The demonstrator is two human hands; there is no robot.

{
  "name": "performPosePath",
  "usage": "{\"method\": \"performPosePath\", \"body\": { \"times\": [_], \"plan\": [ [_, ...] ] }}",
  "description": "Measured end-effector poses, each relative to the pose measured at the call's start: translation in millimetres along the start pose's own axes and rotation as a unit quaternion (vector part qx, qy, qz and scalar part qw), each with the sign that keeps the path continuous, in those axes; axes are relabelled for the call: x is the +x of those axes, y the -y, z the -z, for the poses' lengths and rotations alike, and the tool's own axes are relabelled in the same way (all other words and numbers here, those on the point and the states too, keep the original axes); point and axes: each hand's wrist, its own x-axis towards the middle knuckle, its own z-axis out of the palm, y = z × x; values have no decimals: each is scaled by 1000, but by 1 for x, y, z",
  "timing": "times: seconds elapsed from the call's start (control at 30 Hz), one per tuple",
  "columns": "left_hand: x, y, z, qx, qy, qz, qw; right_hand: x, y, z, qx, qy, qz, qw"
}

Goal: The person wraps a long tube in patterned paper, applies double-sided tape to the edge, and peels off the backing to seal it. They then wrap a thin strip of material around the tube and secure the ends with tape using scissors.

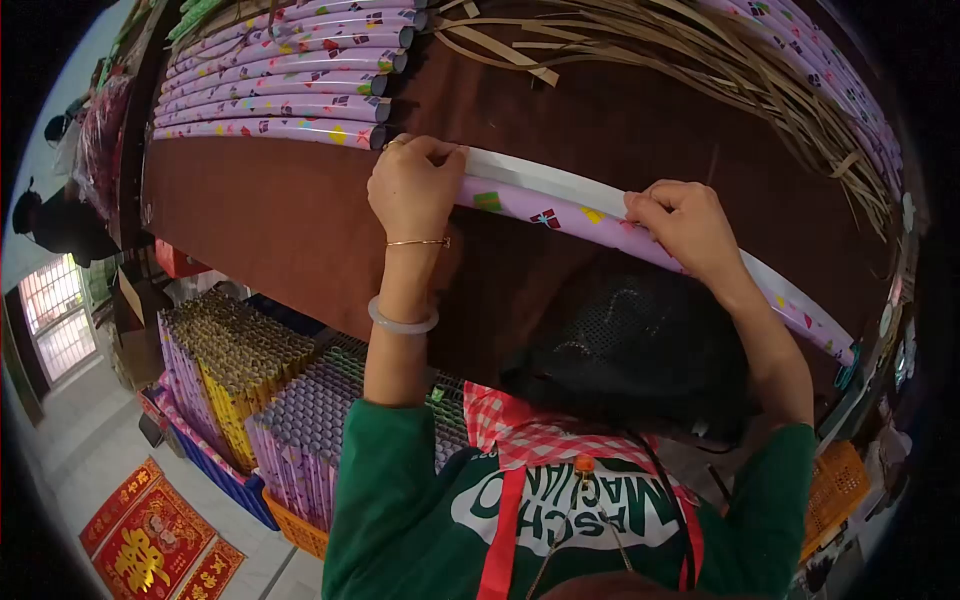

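Observation:
A lilac roll of gift-patterned wrapping paper (560,217) lies across the brown table, a strip of its white underside showing along the far edge. My left hand (415,185) is closed at the roll's left end, thumb and fingers pinching the paper edge. Farther right, my right hand (685,220) pinches the white edge between thumb and fingers. The roll's right end reaches the table's right side, by a teal-green band-like item (848,368). Just beyond my left hand are the dark open ends of several finished-looking lilac rolls (290,130) laid side by side.
Brown strips (680,55) lie across the back of the table (250,200), with more lilac rolls (800,45) behind. A black mesh item (630,350) is between my arms. Below left, crates hold upright rolls (235,350); a red-and-gold paper (155,535) lies on the floor.

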Motion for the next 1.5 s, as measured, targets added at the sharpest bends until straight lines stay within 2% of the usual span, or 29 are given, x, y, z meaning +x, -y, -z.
{"method": "performPosePath", "body": {
  "times": [0.13,0.27,0.33,0.4,0.43,0.53,0.67,0.97,1.03,1.23,1.5],
  "plan": [
    [0,-1,0,-3,14,8,1000,-5,4,10,-74,0,-13,997],
    [0,1,-1,-10,9,3,1000,-19,-13,27,-65,-19,8,998],
    [0,2,-1,-14,11,6,1000,-31,-24,36,3,-57,49,997],
    [0,-1,2,-16,16,17,1000,-42,-39,49,15,-61,35,997],
    [1,3,1,3,12,-12,1000,-48,-47,55,28,-61,28,997],
    [0,5,-1,-21,7,-18,1000,-66,-74,71,55,-94,14,994],
    [-1,2,1,-38,17,2,999,-80,-88,80,52,-118,-35,991],
    [0,-1,3,-52,23,-1,998,-80,-84,59,-50,-202,-48,977],
    [0,0,3,-52,20,-11,998,-80,-85,52,-93,-247,-36,964],
    [1,2,3,-48,31,-2,998,-82,-86,39,-168,-284,-9,944],
    [1,2,3,-53,19,-18,998,-80,-79,34,-205,-289,-33,935]
  ]
}}
